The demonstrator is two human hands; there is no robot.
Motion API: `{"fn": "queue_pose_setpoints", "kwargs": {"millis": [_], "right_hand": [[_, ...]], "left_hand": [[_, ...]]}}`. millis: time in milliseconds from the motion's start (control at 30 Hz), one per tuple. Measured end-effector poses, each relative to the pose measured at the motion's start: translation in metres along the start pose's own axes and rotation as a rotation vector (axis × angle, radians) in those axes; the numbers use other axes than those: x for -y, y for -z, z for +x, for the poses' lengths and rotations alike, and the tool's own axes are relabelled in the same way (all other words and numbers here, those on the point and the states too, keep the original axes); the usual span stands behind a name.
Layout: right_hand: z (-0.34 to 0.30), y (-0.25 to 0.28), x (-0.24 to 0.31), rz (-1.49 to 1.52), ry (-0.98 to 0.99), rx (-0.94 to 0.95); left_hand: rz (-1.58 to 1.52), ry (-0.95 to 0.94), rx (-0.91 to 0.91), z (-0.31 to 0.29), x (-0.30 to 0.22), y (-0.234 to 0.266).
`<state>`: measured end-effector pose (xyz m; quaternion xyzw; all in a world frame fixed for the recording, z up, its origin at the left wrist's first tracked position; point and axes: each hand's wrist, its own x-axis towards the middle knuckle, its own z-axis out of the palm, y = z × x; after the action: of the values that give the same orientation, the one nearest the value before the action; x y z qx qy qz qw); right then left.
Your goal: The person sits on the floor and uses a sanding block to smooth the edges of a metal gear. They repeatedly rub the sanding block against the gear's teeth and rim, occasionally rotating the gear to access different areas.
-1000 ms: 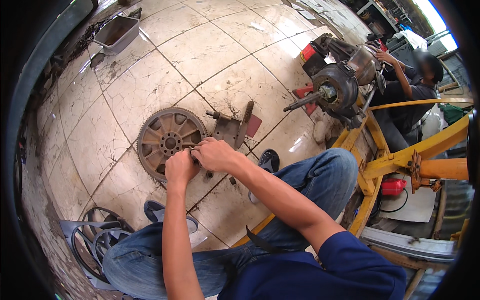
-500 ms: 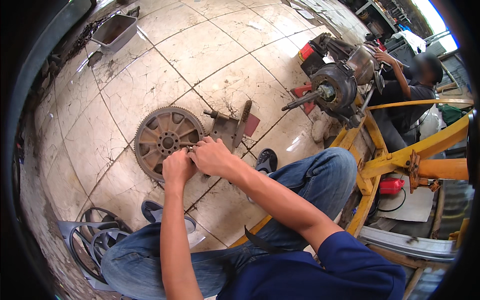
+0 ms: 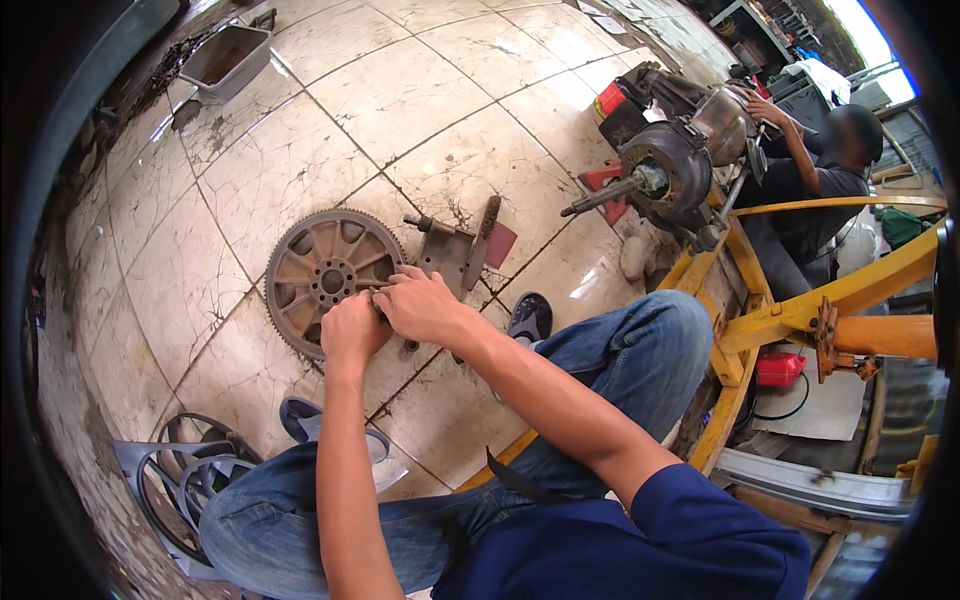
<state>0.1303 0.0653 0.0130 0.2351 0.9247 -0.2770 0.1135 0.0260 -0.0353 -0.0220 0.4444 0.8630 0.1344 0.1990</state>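
Fingers of the left hand (image 3: pixel 352 330) curled into a near-fist, no gap visible, grasping a slim metal piece (image 3: pixel 371 285), mostly hidden. Fingers of the right hand (image 3: pixel 425 305) bent, tips meeting the same piece; whether they grip or only press, cannot tell. Piece lies across the near-right part of a toothed metal wheel (image 3: pixel 320 268), which rests flat on the tiled floor (image 3: pixel 440 130). Just right of the wheel: metal plate (image 3: pixel 443 252), then a long brush-like bar (image 3: pixel 482 245) and a reddish sheet (image 3: pixel 502 245). Farther right, well apart: axle assembly (image 3: pixel 665 175) near a yellow frame (image 3: pixel 735 335). Upper left: grey tray (image 3: pixel 240 75).
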Motion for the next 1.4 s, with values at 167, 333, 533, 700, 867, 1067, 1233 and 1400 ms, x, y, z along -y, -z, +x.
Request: {"fn": "queue_pose_setpoints", "kwargs": {"millis": [167, 333, 533, 700, 867, 1067, 1233, 1400], "right_hand": [[-0.01, -0.008, 0.004, -0.115, 0.002, -0.065], [-0.003, 0.0, 0.003, -0.038, -0.023, -0.016], [-0.01, -0.02, -0.001, -0.109, -0.005, -0.142], [-0.002, -0.011, -0.004, -0.071, 0.052, -0.082], [-0.017, -0.029, -0.002, -0.146, 0.044, -0.306], [-0.006, -0.014, 0.001, -0.032, 0.01, -0.16], [-0.014, -0.015, 0.004, 0.011, 0.017, -0.224], [0.005, -0.019, -0.006, -0.017, 0.016, -0.129]], "left_hand": [[0.014, -0.026, -0.048, -0.001, 0.001, 0.0], [0.042, -0.062, -0.014, -0.001, 0.003, 0.002], [0.037, -0.024, -0.019, 0.001, 0.002, -0.003], [0.05, -0.035, 0.003, -0.001, 0.002, 0.003], [0.061, -0.03, -0.002, 0.002, 0.002, 0.0], [0.04, -0.025, 0.006, -0.001, 0.004, -0.002], [0.041, -0.002, 0.011, 0.002, 0.009, -0.004], [0.039, -0.011, 0.031, 0.001, 0.001, 0.001]]}}
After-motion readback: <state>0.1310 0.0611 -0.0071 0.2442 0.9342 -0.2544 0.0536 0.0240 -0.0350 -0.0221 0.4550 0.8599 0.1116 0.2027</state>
